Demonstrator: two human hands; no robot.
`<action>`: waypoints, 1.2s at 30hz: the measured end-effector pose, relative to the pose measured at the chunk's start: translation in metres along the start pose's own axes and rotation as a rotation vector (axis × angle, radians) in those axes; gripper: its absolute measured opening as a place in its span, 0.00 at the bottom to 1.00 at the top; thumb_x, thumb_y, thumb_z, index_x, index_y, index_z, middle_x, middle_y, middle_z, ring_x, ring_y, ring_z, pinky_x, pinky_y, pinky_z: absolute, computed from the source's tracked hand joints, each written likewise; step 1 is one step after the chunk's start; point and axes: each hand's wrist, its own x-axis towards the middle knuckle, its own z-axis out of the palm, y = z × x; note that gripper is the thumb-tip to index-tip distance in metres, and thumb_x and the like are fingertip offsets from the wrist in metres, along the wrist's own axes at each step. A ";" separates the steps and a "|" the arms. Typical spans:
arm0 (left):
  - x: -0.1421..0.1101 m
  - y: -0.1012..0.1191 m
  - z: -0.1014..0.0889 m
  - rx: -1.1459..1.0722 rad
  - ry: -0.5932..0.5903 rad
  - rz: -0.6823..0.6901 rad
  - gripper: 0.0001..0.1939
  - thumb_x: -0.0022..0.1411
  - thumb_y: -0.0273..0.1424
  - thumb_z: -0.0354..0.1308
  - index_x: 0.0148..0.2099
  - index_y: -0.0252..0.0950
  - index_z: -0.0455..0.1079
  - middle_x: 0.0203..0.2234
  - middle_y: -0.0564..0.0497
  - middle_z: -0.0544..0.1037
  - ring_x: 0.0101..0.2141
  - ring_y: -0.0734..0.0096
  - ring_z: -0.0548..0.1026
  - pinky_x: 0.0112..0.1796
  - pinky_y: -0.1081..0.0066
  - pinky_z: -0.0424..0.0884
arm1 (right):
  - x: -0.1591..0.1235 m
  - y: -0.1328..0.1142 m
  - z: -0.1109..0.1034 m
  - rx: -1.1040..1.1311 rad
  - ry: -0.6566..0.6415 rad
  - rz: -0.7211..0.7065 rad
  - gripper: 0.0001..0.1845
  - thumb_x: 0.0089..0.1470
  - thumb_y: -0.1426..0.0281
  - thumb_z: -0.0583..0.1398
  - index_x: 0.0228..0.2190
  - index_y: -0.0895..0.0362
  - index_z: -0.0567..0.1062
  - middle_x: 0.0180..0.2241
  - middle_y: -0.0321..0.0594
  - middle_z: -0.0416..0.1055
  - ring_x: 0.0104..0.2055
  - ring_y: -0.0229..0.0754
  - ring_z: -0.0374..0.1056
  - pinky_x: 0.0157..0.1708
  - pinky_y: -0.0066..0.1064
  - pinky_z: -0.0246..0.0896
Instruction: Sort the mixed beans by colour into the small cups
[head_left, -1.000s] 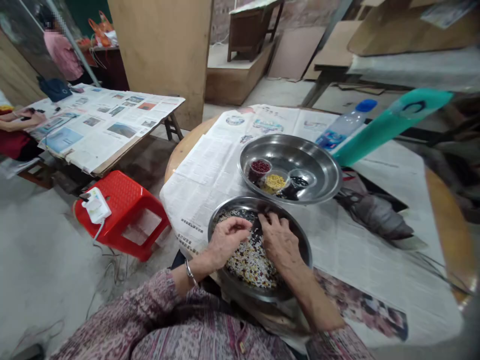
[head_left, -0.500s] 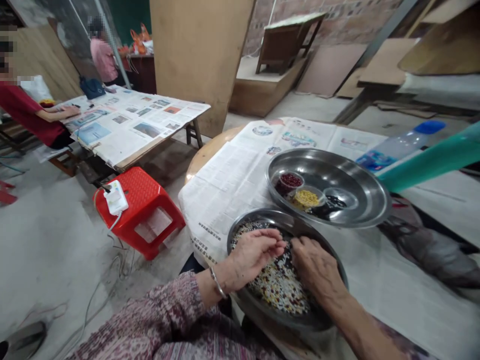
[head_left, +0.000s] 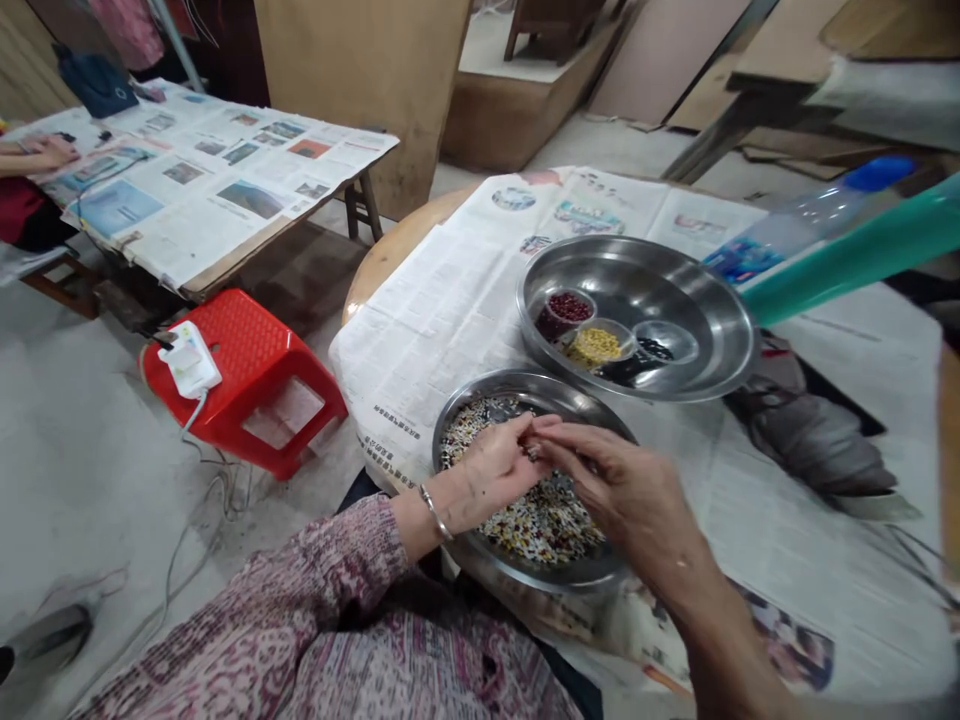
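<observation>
My left hand (head_left: pixel 501 462), a silver bangle at its wrist, is cupped palm up over a steel bowl (head_left: pixel 577 398). My right hand (head_left: pixel 630 480) reaches across from the right, its fingertips pinched together at the left palm and fingers. Small bits show between the hands, too small to name. Below them the bowl holds mixed white, dark, red and yellow grains or beans (head_left: pixel 544 525). Just beyond, a wider steel basin (head_left: pixel 705 310) holds clear cups of dark red beans (head_left: pixel 568 306), yellow beans (head_left: pixel 597 345) and black beans (head_left: pixel 654 349).
Newspaper (head_left: pixel 442 310) covers the round table. To the right are a blue-capped plastic bottle (head_left: pixel 810 215), a green tube-like thing (head_left: pixel 847 255) and a grey folded bundle (head_left: pixel 817 440). A red stool (head_left: pixel 255 350) bears a power strip (head_left: pixel 189 360). Another person's hands (head_left: pixel 45 152) rest at the far table.
My right hand has lifted from the grains and come to my left hand, so the two now meet above the bowl. The view has tilted down.
</observation>
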 end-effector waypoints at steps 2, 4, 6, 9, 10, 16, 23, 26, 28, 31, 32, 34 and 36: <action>-0.001 0.002 0.001 -0.080 0.002 -0.078 0.13 0.69 0.24 0.47 0.35 0.30 0.72 0.30 0.46 0.76 0.34 0.75 0.76 0.41 0.72 0.75 | -0.002 -0.002 -0.009 -0.060 0.083 0.014 0.17 0.57 0.57 0.58 0.40 0.52 0.81 0.42 0.42 0.80 0.42 0.44 0.76 0.46 0.39 0.70; -0.008 0.009 0.002 -0.194 0.024 -0.158 0.12 0.69 0.23 0.48 0.35 0.29 0.71 0.31 0.44 0.75 0.34 0.74 0.76 0.39 0.72 0.76 | -0.004 0.007 -0.019 -0.134 0.154 0.120 0.18 0.57 0.56 0.58 0.41 0.52 0.80 0.37 0.42 0.80 0.35 0.43 0.75 0.39 0.38 0.70; -0.017 0.019 0.002 -0.290 0.063 -0.199 0.11 0.68 0.23 0.50 0.33 0.28 0.69 0.28 0.46 0.73 0.31 0.76 0.74 0.33 0.75 0.74 | -0.007 0.023 -0.024 -0.249 0.145 0.213 0.18 0.56 0.57 0.59 0.39 0.54 0.81 0.31 0.42 0.79 0.30 0.44 0.73 0.33 0.37 0.68; -0.030 0.029 -0.002 -0.342 0.080 -0.219 0.14 0.71 0.27 0.49 0.31 0.30 0.66 0.24 0.50 0.68 0.25 0.80 0.69 0.25 0.80 0.67 | -0.011 0.050 -0.019 -0.446 0.067 0.204 0.17 0.56 0.61 0.57 0.38 0.57 0.81 0.33 0.46 0.79 0.33 0.47 0.74 0.36 0.39 0.68; -0.033 0.031 -0.005 -0.345 0.076 -0.227 0.15 0.72 0.28 0.48 0.31 0.30 0.66 0.24 0.50 0.68 0.25 0.81 0.68 0.25 0.81 0.66 | -0.011 0.056 -0.014 -0.498 0.057 0.160 0.18 0.57 0.63 0.55 0.40 0.58 0.80 0.37 0.48 0.79 0.37 0.48 0.74 0.38 0.40 0.68; -0.040 0.027 -0.014 -0.318 0.083 -0.248 0.17 0.73 0.29 0.46 0.30 0.30 0.66 0.25 0.50 0.68 0.25 0.81 0.67 0.26 0.81 0.65 | -0.004 0.062 0.020 -0.797 -0.076 -0.065 0.20 0.57 0.74 0.51 0.48 0.60 0.75 0.46 0.53 0.74 0.46 0.49 0.68 0.45 0.41 0.67; -0.039 0.021 -0.011 -0.338 0.106 -0.270 0.17 0.72 0.28 0.47 0.30 0.30 0.66 0.24 0.51 0.68 0.24 0.81 0.68 0.26 0.81 0.66 | 0.002 0.064 0.020 -0.879 -0.098 -0.029 0.15 0.57 0.75 0.49 0.35 0.61 0.76 0.32 0.50 0.73 0.34 0.44 0.66 0.35 0.35 0.61; -0.039 0.017 -0.010 -0.311 0.119 -0.231 0.17 0.73 0.28 0.47 0.32 0.28 0.68 0.26 0.48 0.71 0.27 0.79 0.72 0.32 0.78 0.71 | 0.005 0.069 0.015 -0.753 -0.063 -0.002 0.13 0.55 0.71 0.51 0.32 0.58 0.76 0.30 0.47 0.74 0.32 0.43 0.67 0.34 0.34 0.60; -0.037 0.015 -0.011 -0.283 0.099 -0.198 0.19 0.73 0.30 0.45 0.34 0.27 0.71 0.30 0.43 0.75 0.32 0.74 0.76 0.39 0.73 0.74 | 0.007 0.070 0.011 -0.646 -0.052 0.064 0.11 0.50 0.69 0.54 0.29 0.57 0.76 0.28 0.45 0.74 0.30 0.42 0.67 0.32 0.33 0.59; -0.033 0.014 -0.015 -0.236 0.046 -0.194 0.21 0.74 0.33 0.43 0.39 0.25 0.73 0.37 0.37 0.77 0.39 0.67 0.78 0.45 0.66 0.74 | 0.010 0.066 0.006 -0.363 -0.054 0.261 0.11 0.44 0.65 0.57 0.26 0.57 0.77 0.22 0.40 0.73 0.25 0.40 0.66 0.28 0.32 0.58; -0.032 0.014 -0.016 -0.219 0.039 -0.201 0.21 0.74 0.34 0.43 0.40 0.25 0.73 0.39 0.36 0.77 0.41 0.67 0.78 0.46 0.66 0.74 | 0.010 0.063 0.004 -0.235 -0.054 0.328 0.11 0.43 0.64 0.59 0.26 0.57 0.77 0.21 0.38 0.72 0.23 0.39 0.65 0.25 0.31 0.58; -0.028 0.012 -0.018 -0.188 0.024 -0.202 0.21 0.73 0.35 0.43 0.42 0.25 0.73 0.42 0.35 0.77 0.42 0.66 0.77 0.47 0.66 0.73 | 0.009 0.051 0.002 0.000 -0.022 0.415 0.12 0.41 0.62 0.61 0.26 0.57 0.78 0.18 0.36 0.71 0.20 0.37 0.63 0.21 0.29 0.56; -0.023 0.009 -0.019 -0.156 -0.006 -0.194 0.21 0.73 0.36 0.43 0.42 0.26 0.72 0.44 0.35 0.76 0.43 0.66 0.77 0.47 0.66 0.73 | 0.007 0.034 0.001 0.142 0.035 0.406 0.12 0.41 0.61 0.63 0.26 0.57 0.78 0.19 0.35 0.72 0.19 0.35 0.63 0.19 0.27 0.57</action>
